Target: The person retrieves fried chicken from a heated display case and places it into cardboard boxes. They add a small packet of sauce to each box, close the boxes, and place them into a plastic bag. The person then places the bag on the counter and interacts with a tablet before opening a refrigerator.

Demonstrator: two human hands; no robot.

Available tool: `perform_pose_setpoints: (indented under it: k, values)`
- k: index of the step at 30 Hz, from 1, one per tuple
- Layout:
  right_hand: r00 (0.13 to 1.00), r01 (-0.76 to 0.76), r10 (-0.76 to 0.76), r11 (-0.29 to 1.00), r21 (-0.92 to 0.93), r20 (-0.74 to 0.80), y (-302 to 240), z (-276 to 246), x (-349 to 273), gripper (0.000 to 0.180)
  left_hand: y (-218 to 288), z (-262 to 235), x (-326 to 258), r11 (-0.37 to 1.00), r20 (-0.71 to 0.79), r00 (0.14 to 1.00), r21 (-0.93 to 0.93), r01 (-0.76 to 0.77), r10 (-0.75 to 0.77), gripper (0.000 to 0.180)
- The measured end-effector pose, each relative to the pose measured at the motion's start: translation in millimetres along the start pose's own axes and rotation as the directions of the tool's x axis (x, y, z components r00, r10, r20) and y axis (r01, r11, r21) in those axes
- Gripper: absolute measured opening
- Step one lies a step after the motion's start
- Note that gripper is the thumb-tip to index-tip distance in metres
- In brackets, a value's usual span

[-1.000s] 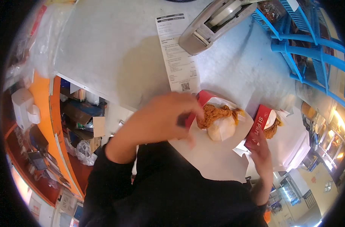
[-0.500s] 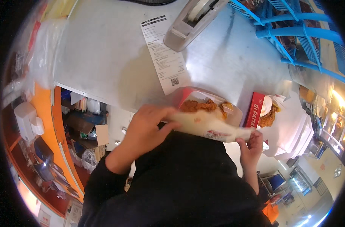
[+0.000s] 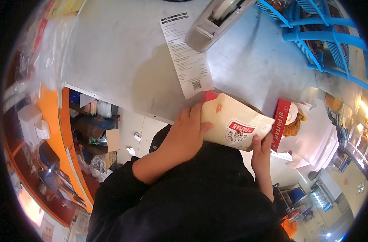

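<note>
A cream and red takeaway food box [image 3: 222, 117] is held close to my body at the table's near edge, its cream lid with a round printed emblem facing me. Fingers of my left hand [image 3: 186, 135] wrap round its left side. At its lower right corner, my right hand [image 3: 263, 153] grips with the thumb on the front. The lid hides whatever lies inside. Just to the right stands a second red box [image 3: 280, 125], uncovered, with fried chicken [image 3: 293, 126] and something white in it.
A printed receipt [image 3: 188, 60] lies on the metal table [image 3: 119, 52] beside a grey tape dispenser [image 3: 214, 26]. Blue plastic baskets [image 3: 329, 36] stand at the far right. White folded paper [image 3: 315, 145] sits near the second box. Clear plastic bags [image 3: 52, 56] hang at the left.
The cream lid has swung over the fried chicken that showed in the held box, and its printed face is now turned up. My left hand has moved right along with it.
</note>
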State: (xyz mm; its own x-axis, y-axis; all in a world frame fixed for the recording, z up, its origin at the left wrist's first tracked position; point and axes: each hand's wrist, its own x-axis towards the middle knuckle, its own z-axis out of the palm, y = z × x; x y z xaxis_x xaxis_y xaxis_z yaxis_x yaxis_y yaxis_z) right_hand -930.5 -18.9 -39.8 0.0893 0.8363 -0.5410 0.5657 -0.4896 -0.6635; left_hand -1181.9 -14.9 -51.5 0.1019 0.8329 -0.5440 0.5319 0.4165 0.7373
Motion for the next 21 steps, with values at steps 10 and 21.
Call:
perform_pose_setpoints:
  k: [10, 21]
  values:
    - [0.999, -0.041, 0.041, 0.989, 0.145, 0.004, 0, -3, -9, 0.049, 14, -9, -15, 0.991, -0.089, 0.990, -0.072, -0.112, 0.105, 0.060]
    - [0.991, 0.026, -0.043, 0.990, -0.137, -0.125, 14, 10, 12, 0.049, 21, 3, -6, 0.909, -0.171, 0.943, -0.262, -0.323, 0.285, 0.068]
